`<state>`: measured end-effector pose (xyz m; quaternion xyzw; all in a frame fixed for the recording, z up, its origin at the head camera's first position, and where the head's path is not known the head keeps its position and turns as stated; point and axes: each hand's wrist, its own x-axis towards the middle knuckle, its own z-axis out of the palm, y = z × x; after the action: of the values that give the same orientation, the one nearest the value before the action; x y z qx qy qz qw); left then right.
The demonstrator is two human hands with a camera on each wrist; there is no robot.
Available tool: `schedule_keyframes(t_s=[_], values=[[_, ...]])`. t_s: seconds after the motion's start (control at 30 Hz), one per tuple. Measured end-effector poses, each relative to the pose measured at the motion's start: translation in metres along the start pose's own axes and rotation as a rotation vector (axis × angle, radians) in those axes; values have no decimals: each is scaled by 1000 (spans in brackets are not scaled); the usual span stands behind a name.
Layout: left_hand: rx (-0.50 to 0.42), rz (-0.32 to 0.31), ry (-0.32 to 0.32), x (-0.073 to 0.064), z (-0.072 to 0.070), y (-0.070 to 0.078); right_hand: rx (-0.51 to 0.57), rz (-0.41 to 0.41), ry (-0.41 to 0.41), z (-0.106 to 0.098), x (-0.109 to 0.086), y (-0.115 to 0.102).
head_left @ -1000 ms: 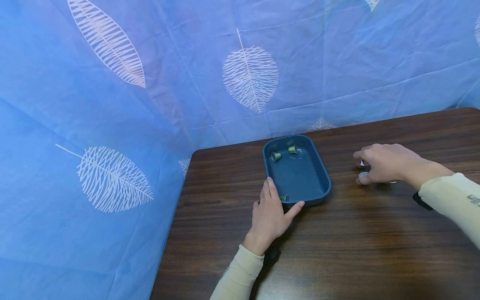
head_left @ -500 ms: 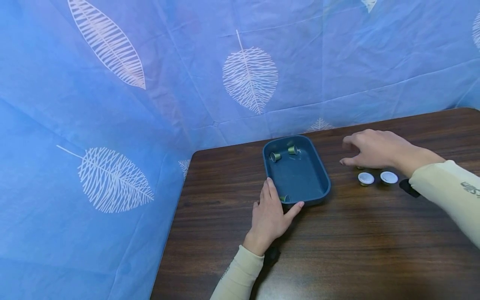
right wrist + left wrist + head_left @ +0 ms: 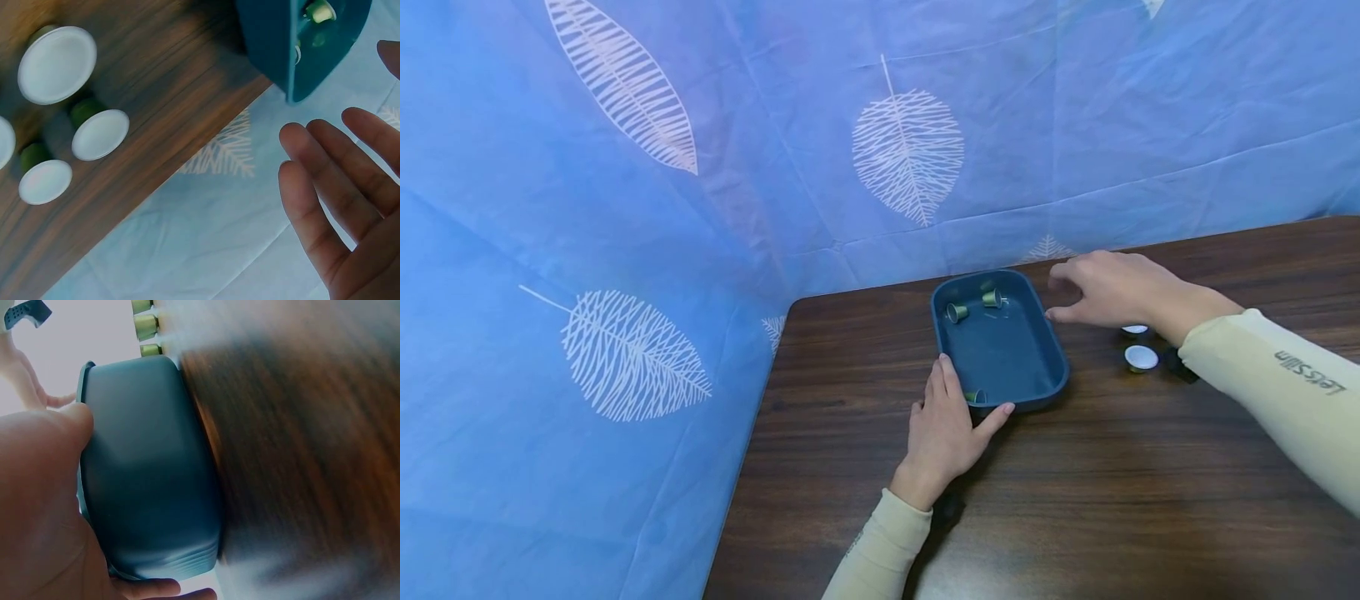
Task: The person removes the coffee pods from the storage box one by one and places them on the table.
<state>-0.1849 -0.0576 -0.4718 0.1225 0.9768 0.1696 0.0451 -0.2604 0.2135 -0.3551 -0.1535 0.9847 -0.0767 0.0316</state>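
Observation:
My left hand [image 3: 943,433] rests at the near left corner of a dark blue tray [image 3: 1015,367], thumb spread along the near side and straight fingers along the left side. In the left wrist view the thumb touches the tray's rim. Inside the tray lie green coffee capsules: two capsules [image 3: 957,313] towards the back and one capsule [image 3: 976,397] by the near wall. My right hand [image 3: 1108,292] hovers by the tray's right rim, fingers loosely bent and holding nothing. Behind it, several coffee capsules [image 3: 100,134] stand on the table, white lids up.
The brown wooden table [image 3: 1075,500] carries the tray close to its back edge. Behind it hangs a blue cloth [image 3: 775,125] with white leaf prints. A dark wrist camera [image 3: 1177,365] sits under the right sleeve, near the standing capsules.
My right hand has moved left from the standing capsules, uncovering some of them, to the tray's right rim. The left hand has stayed at the tray; the view has shifted slightly.

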Motion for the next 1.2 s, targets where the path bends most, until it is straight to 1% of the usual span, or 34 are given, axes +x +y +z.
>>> schedule_keyframes(t_s=[0.17,0.4,0.73,0.87,1.07,1.2], values=[[8,1,0,0,0,0,2,-44,3,1,8,-8],[18,-4,1,1,0,0,19,-101,-29,4,18,-25],[-23,-1,-12,2,-4,0,23,-150,-70,17,27,-44],[-58,22,-18,2,-10,-2,34,-159,-88,23,27,-49],[-111,87,1,1,-26,-8,49,-181,-117,34,29,-55],[-95,123,-17,0,-31,-11,49,-200,-155,42,30,-60]])
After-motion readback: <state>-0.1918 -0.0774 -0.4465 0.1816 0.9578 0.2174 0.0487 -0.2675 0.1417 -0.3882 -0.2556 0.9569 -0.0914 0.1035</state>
